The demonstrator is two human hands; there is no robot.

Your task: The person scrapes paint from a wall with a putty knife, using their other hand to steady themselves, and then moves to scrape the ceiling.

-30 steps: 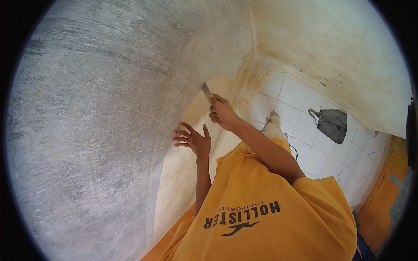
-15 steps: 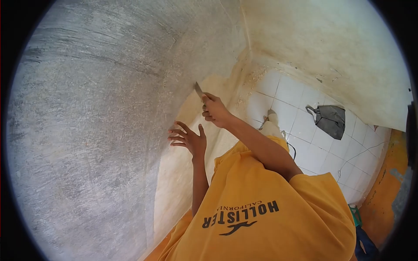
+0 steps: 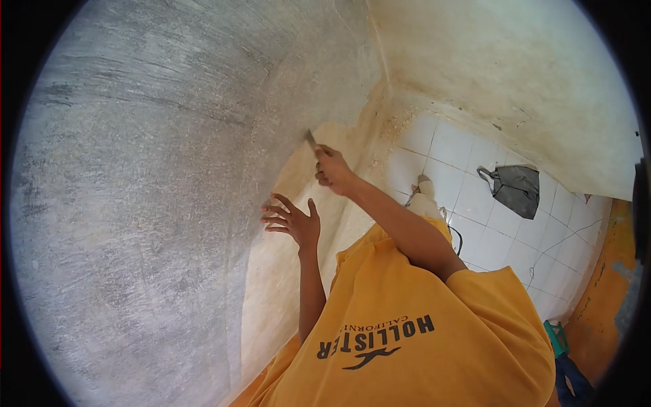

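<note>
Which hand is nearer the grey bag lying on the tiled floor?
The right hand, which grips the scraper against the wall, lies closer to the grey bag. The left hand rests spread on the wall, farther from it.

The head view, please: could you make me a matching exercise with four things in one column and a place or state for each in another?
Things:
1. scraper
2. left hand
3. grey bag
4. T-shirt

Places or states:
A. lying on the white tiled floor
B. yellow, with dark lettering
C. gripped in the right hand, blade at the wall
D. fingers spread, flat on the wall

Pairs: 1-C, 2-D, 3-A, 4-B
</note>
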